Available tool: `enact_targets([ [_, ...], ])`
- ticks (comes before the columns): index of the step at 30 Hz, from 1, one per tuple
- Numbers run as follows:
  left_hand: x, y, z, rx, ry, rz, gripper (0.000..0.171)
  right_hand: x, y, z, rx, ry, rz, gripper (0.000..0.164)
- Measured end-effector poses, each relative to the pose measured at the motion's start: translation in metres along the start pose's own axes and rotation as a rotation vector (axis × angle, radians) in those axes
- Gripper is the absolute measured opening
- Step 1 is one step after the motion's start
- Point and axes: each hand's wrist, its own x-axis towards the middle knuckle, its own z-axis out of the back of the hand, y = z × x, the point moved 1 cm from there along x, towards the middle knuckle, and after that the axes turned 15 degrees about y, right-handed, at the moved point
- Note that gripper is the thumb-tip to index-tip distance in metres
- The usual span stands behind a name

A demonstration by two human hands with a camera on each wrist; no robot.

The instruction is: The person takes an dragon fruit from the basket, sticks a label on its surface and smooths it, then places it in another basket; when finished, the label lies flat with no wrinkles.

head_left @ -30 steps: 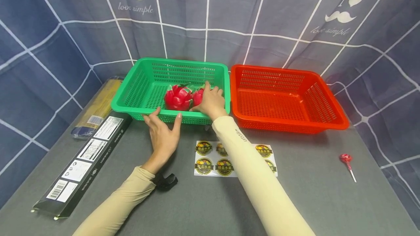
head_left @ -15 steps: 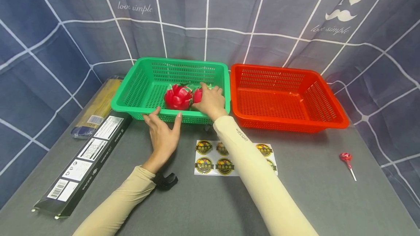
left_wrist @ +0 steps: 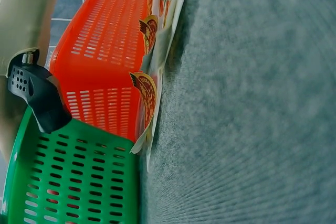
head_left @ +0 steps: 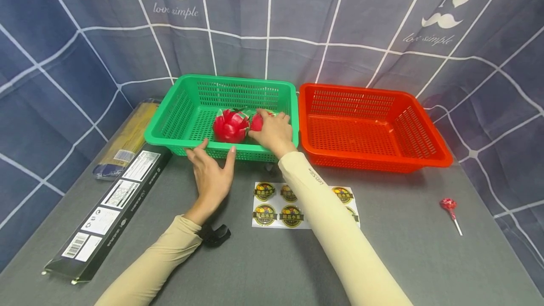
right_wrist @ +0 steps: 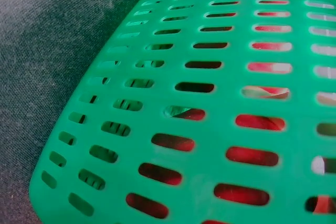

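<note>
Two red dragon fruits sit in the green basket (head_left: pixel 221 80). The left dragon fruit (head_left: pixel 231 126) shows whole; the right dragon fruit (head_left: pixel 257 122) is partly covered by my right hand (head_left: pixel 275 132), which reaches over the front rim and grips it from above. My left hand (head_left: pixel 211 174) is at the basket's front wall, thumb and fingers spread, with fingertips right at the rim. The right wrist view shows the green basket wall (right_wrist: pixel 173 98) close up, with red fruit behind its slots.
A red basket (head_left: pixel 365 159) stands right of the green one. On the grey table lie a sticker sheet (head_left: pixel 278 202) under my right forearm, a lollipop (head_left: pixel 448 206), a long black box (head_left: pixel 112 209) and a yellow package (head_left: pixel 133 129). A curtain hangs behind.
My right hand's fingers have shifted slightly and closed around the right dragon fruit. The left hand and the baskets stay where they were.
</note>
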Motion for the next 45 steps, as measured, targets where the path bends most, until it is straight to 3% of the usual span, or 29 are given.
enact_targets([
  [19, 0.001, 0.001, 0.002, 0.018, 0.004, -0.011, 0.073, -0.004, -0.003, 0.004, 0.101, -0.069, 0.012, 0.066],
  [23, 0.001, 0.0, 0.001, 0.024, 0.003, -0.013, 0.072, -0.005, -0.007, 0.009, 0.198, -0.06, 0.022, 0.063],
  [36, 0.0, -0.001, 0.001, 0.016, 0.017, 0.022, 0.073, -0.02, -0.015, 0.029, 0.675, 0.008, 0.064, 0.066],
  [45, -0.001, 0.0, -0.001, 0.022, 0.006, 0.018, 0.072, -0.03, -0.022, 0.032, 0.806, -0.016, 0.067, 0.061],
])
